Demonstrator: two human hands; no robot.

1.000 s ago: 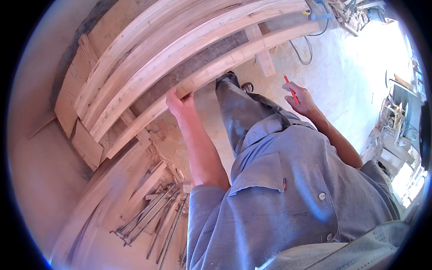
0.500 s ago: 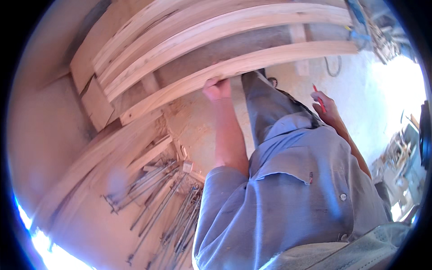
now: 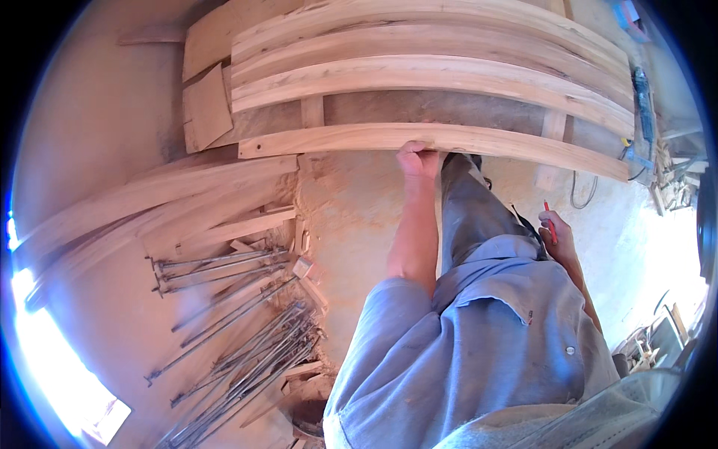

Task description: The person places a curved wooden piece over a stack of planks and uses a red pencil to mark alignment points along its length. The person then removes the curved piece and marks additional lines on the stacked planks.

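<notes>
My left hand is closed round the near edge of a long pale wooden board, about midway along it. The board lies crosswise in front of me, resting on wooden crosspieces. Off to the right, my right hand grips a red pencil, its point upward, apart from the board. Behind the gripped board, across a gap, several wider planks lie side by side. The fingers of my left hand are partly hidden under and behind the board.
Long metal bar clamps and wood offcuts lie at the lower left, below more long boards. Cardboard is by the planks' left end. A blue-black power tool and a loop of cable are at the right.
My view has swung left, so the boards and both hands appear further right and lower. The left hand keeps its hold on the board; the right still holds the pencil.
</notes>
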